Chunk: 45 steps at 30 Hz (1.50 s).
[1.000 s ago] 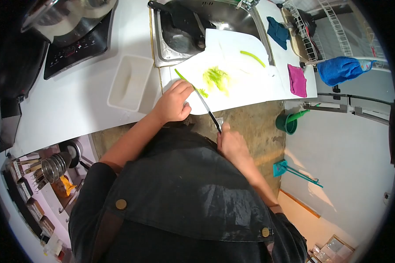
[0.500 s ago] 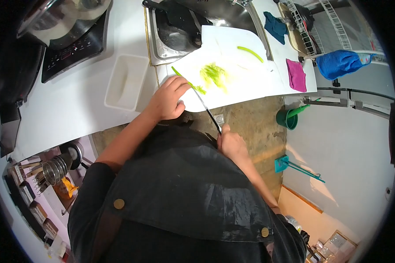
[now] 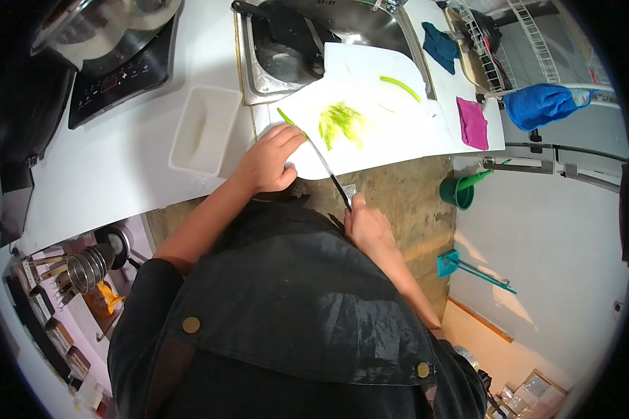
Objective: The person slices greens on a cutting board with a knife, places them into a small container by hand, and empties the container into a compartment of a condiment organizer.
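My left hand point(image 3: 271, 159) is closed over a thin green vegetable stem point(image 3: 285, 117), its fingers pressing it to the white cutting board point(image 3: 391, 133). One end of the stem sticks out past the fingertips. In my right hand point(image 3: 372, 229) is the dark handle of a knife point(image 3: 326, 166). The blade slants up to the left and meets the stem right beside my left fingertips. A loose heap of finely cut green pieces point(image 3: 341, 123) lies to the right of the blade. Farther back on the board rests another green stem point(image 3: 400, 88), longer and slightly curved.
A white plastic tub point(image 3: 204, 133) stands on the counter left of the board. Behind is a steel sink point(image 3: 258, 87) with a black pan point(image 3: 290, 35) in it. An induction cooktop point(image 3: 122, 82) bears a pot at far left. Cloths, including a pink one point(image 3: 472, 123), lie right.
Cut pieces that lay beside the blade now sit against the heap on the right. Both hands keep nearly the same place, and the view has shifted slightly.
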Each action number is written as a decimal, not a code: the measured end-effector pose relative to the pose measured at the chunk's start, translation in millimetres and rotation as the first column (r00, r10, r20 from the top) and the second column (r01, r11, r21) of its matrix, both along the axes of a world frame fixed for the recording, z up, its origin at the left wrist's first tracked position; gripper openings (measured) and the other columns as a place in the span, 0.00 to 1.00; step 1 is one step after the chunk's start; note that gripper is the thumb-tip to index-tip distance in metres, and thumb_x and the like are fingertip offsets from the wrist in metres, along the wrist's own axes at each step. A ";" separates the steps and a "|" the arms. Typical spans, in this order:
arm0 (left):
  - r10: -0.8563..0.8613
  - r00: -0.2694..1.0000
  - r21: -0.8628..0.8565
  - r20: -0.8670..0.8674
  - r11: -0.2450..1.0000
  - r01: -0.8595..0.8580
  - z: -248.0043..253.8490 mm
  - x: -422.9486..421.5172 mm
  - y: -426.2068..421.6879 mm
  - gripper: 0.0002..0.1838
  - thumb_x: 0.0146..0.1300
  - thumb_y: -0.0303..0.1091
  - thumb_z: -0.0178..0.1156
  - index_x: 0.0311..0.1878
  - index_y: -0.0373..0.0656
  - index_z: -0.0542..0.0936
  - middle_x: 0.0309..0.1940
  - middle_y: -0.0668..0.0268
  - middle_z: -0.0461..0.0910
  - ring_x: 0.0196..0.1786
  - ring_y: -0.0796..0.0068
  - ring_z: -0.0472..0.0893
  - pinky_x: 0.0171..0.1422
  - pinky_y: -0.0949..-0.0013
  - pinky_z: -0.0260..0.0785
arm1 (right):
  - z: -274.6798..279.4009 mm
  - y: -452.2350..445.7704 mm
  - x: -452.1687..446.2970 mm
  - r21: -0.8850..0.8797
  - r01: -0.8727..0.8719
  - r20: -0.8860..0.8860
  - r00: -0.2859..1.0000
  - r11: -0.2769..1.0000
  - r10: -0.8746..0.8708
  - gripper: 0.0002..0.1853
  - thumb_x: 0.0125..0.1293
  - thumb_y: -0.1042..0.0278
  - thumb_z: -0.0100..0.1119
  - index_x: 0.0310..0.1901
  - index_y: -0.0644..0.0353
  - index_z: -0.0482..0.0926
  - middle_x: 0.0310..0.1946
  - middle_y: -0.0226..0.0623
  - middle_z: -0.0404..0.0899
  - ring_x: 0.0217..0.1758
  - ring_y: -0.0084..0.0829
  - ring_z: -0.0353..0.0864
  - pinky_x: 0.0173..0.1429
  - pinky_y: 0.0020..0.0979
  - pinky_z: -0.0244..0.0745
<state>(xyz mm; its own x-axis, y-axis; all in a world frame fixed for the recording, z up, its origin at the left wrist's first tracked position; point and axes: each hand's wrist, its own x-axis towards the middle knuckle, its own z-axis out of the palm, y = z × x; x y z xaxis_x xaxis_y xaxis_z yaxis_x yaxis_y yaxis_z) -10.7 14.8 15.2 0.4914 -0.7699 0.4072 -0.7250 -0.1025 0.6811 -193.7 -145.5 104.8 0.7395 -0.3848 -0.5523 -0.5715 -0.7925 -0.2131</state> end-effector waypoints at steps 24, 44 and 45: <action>0.007 0.999 -0.012 -0.037 1.000 -0.008 -1.6 0.4 1.1 0.30 0.41 0.23 0.54 0.54 0.33 0.76 0.54 0.47 0.75 0.61 0.44 0.71 0.69 0.52 0.63 | 17.8 2.9 5.9 0.040 -0.028 -0.033 0.999 0.999 0.030 0.14 0.71 0.63 0.46 0.44 0.69 0.69 0.33 0.69 0.80 0.42 0.67 0.80 0.50 0.59 0.73; 0.017 0.999 -0.019 -0.033 1.000 -0.018 3.0 0.6 0.1 0.29 0.40 0.24 0.54 0.53 0.32 0.75 0.54 0.49 0.74 0.61 0.45 0.70 0.68 0.52 0.63 | 26.7 8.0 -2.0 0.042 0.096 -0.230 0.970 0.994 -0.084 0.14 0.71 0.64 0.47 0.49 0.68 0.68 0.39 0.69 0.80 0.50 0.65 0.79 0.56 0.56 0.72; 0.016 0.999 -0.018 -0.033 1.000 -0.016 3.3 0.6 0.0 0.29 0.40 0.24 0.54 0.53 0.33 0.75 0.54 0.49 0.74 0.61 0.45 0.70 0.68 0.52 0.63 | 33.4 9.2 -1.3 0.035 0.094 -0.245 0.966 0.995 -0.082 0.15 0.71 0.62 0.47 0.48 0.67 0.68 0.40 0.69 0.80 0.50 0.65 0.79 0.56 0.56 0.72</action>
